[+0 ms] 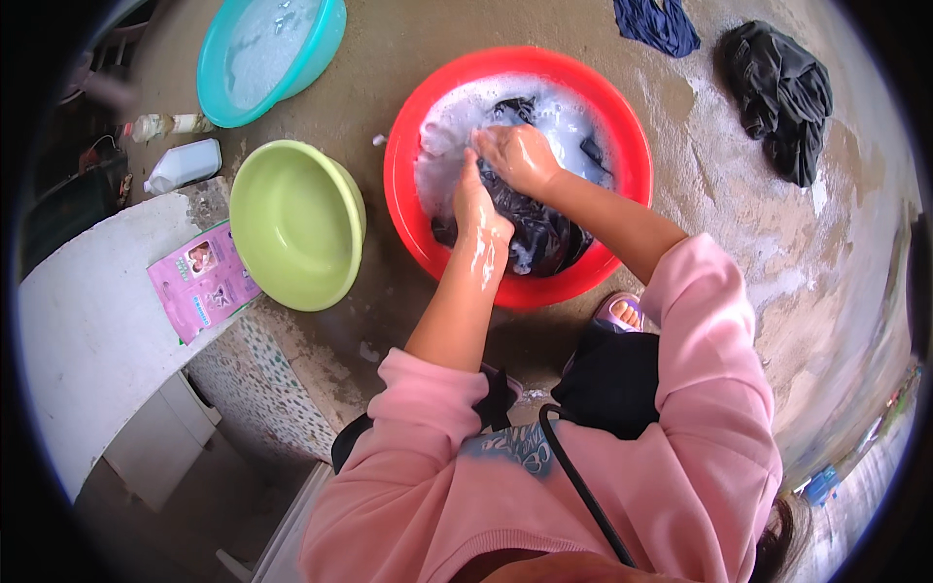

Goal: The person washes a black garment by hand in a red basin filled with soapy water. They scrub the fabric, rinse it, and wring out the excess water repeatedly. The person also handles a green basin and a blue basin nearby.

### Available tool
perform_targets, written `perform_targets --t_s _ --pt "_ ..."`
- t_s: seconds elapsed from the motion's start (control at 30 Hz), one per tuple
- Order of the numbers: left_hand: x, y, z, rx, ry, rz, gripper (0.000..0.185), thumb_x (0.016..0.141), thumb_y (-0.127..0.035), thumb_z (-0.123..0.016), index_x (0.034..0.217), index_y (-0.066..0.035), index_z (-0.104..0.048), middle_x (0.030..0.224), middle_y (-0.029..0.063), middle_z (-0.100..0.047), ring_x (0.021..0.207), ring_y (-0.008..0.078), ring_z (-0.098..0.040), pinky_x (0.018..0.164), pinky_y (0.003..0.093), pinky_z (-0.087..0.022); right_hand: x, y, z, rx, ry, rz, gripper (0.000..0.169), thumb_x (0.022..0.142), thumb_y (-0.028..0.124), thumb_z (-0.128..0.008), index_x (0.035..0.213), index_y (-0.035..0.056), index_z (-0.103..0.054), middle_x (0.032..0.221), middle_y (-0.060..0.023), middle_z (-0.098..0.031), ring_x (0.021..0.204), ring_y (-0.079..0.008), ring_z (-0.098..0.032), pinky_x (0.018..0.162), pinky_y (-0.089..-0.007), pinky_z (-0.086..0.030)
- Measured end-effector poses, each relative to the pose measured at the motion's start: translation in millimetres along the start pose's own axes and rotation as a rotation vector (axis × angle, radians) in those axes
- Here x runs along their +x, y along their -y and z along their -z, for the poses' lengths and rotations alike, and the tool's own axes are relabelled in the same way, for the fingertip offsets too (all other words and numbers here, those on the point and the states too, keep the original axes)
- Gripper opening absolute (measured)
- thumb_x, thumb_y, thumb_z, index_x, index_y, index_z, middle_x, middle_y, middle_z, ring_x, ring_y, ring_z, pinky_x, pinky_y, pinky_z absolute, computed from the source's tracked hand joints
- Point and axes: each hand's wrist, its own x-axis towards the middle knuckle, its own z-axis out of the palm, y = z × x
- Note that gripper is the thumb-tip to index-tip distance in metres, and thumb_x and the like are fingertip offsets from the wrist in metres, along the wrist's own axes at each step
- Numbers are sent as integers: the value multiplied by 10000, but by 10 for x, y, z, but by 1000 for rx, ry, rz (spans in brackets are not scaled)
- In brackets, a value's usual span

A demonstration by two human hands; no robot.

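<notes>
A red plastic basin (pixel 638 167) of sudsy water stands on the wet concrete floor in front of me. Dark wet clothing (pixel 536 226) lies in it, partly under the foam. Both my hands are over the basin, close together above the clothing. My left hand (pixel 477 200) is wet and held on edge, its fingers pointing to the far side. My right hand (pixel 521 157) is bent towards it, with suds on its back. Whether either hand grips any cloth between them cannot be told.
A green basin (pixel 295 226) stands left, beside a white ledge (pixel 95 270) bearing a pink printed packet (pixel 204 280). Behind are a turquoise basin (pixel 313 65) of suds, a plastic jug (pixel 186 164) and a bottle (pixel 164 126). Dark blue cloth (pixel 660 29) and black clothing (pixel 783 98) lie on the floor, right.
</notes>
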Motion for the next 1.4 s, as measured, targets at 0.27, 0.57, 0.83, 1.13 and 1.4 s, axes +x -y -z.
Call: perform_targets --t_s 0.27,0.57,0.83,1.13,1.4 --pt "28 116 223 -80 77 62 352 938 -307 -521 1135 -17 -556 1049 114 -626 919 257 -630 819 397 -530 87 -19 237 -22 99 -64 404 906 355 -546 666 39 -622 624 -185 -604 561 -357 -581 554 -448 -475" --pt "61 -435 889 1297 -47 -482 425 826 -149 -667 1191 20 -529 1096 152 -621 1009 265 -609 902 341 -464 160 -125 942 1291 461 -555 263 855 178 -658 1010 -33 -642 944 -81 -680 834 -129 -645 755 -248 -510" --pt "-176 -596 260 837 641 -709 415 811 -78 -679 1189 6 -529 1211 110 -573 1136 203 -533 987 349 -402 114 156 1074 1136 649 -355 239 830 -6 -611 1065 -41 -637 931 -55 -682 802 -84 -630 716 -196 -483" --pt "-376 -796 251 793 571 -629 74 888 -77 -592 917 -9 -591 801 -33 -555 761 30 -481 693 196 -406 105 278 1215 393 573 -111 88 845 85 -627 832 -2 -618 721 -36 -613 706 -97 -577 626 -272 -456" --pt "-345 -886 302 570 407 -762 140 872 -70 -537 780 28 -577 678 -57 -485 642 24 -411 575 198 -327 -83 -63 894 545 465 -229 355 792 47 -609 1144 36 -563 1061 -96 -577 904 -201 -591 784 -291 -483"
